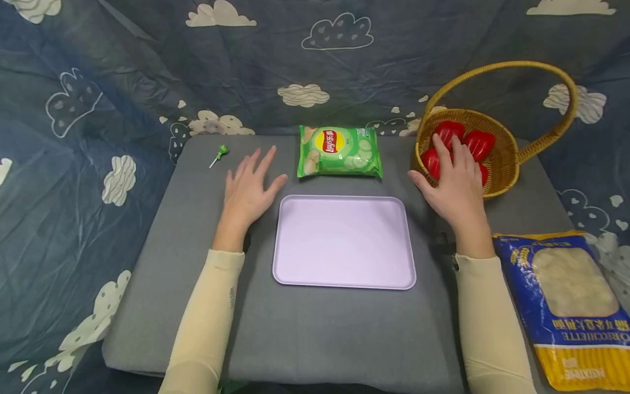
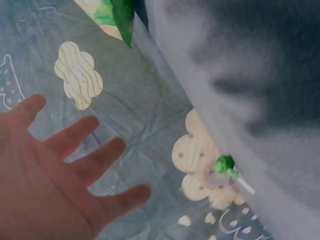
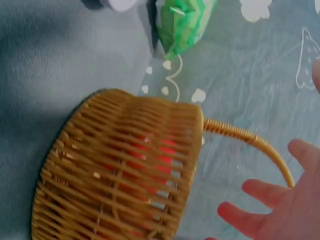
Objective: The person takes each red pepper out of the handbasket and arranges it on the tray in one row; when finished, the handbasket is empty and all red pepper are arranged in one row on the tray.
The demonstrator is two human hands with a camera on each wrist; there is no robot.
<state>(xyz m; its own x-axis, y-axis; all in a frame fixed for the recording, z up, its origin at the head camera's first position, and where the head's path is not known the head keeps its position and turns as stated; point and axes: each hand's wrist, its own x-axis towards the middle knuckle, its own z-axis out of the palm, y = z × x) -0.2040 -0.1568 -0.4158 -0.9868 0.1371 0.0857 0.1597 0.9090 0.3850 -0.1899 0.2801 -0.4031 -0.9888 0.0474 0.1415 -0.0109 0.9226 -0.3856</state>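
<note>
My right hand (image 1: 458,189) hovers at the near rim of a wicker basket (image 1: 507,164), fingers spread and apart from what lies inside. Several red bell peppers (image 1: 478,144) fill the basket, some partly hidden behind the fingers. In the right wrist view the same hand (image 3: 285,205) is off to the side of the woven wall. My left hand (image 1: 248,191) is held above the table with its fingers spread, holding nothing. Nearest to it is a lollipop in a green wrapper (image 1: 223,150), with a white stick, also visible in the left wrist view.
A lilac tray (image 1: 344,241) lies mid-table between the arms. Behind it rests a green Lay's chip bag (image 1: 339,152). At the right edge is a blue and yellow orecchiette pasta bag (image 1: 566,312). The basket's tall handle (image 1: 517,64) arches up; a patterned cloth (image 1: 275,65) hangs behind.
</note>
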